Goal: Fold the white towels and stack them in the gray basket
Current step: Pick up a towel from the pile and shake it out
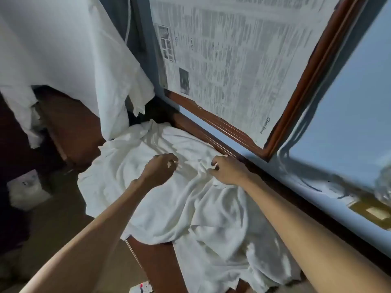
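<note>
- 1 white towel (169,208) lies rumpled across the brown table (156,261), spilling over its near edge.
- Right hand (229,171) is at the towel's far side beside the wall, fingertips pinching up a fold of the cloth.
- Left hand (157,171) hovers over the towel's middle with its fingers curled; whether it grips any cloth, I cannot tell.
- The 2 hands sit near each other but apart.
- A newspaper (232,60) fills the wooden frame (211,121) behind, and another white cloth (63,49) hangs at the upper left.
</note>
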### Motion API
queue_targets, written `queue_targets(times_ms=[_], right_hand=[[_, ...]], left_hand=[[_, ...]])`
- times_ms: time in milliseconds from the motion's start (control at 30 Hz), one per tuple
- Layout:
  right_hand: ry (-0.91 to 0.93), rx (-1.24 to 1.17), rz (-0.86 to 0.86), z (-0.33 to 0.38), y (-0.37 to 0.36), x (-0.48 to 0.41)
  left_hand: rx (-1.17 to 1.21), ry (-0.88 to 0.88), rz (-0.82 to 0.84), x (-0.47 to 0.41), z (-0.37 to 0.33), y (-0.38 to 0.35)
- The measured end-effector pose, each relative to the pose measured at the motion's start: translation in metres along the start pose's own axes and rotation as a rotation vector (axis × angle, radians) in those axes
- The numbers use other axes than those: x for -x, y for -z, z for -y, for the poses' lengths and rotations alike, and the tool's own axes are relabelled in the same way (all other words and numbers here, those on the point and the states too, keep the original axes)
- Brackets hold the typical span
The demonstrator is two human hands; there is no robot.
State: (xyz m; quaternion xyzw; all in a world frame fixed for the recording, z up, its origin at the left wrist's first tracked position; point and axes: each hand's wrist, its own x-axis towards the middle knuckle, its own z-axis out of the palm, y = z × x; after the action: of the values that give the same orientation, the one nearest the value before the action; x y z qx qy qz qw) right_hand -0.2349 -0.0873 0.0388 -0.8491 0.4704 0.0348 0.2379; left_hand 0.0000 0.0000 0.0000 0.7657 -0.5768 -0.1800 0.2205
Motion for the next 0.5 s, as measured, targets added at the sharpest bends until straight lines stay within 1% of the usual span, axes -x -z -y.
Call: queue_targets(times_ms=[100, 133, 267, 333, 400, 500], right_hand=[[0.010, -0.046, 0.072, 0.006, -0.032, -0.038], [0.012, -0.044, 0.110, 0.007, -0.042, -0.048], [0.036, 0.025, 0.181, 0.006, -0.076, -0.092], [0.018, 0.089, 0.267, 0.002, -0.094, -0.105], [0.024, 0.116, 0.316, -0.001, -0.104, -0.111], [0.094, 0.153, 0.238, -0.004, -0.110, -0.113]], left_hand=[[-0.026, 0.089, 0.064, -0.021, 0.050, -0.011], [-0.041, 0.130, 0.112, -0.024, 0.064, -0.014], [-0.059, 0.142, 0.247, -0.045, 0.107, -0.032], [-0.111, 0.136, 0.331, -0.046, 0.116, -0.043], [-0.127, 0.121, 0.318, -0.045, 0.121, -0.055], [-0.036, 0.100, 0.155, -0.046, 0.127, -0.066]])
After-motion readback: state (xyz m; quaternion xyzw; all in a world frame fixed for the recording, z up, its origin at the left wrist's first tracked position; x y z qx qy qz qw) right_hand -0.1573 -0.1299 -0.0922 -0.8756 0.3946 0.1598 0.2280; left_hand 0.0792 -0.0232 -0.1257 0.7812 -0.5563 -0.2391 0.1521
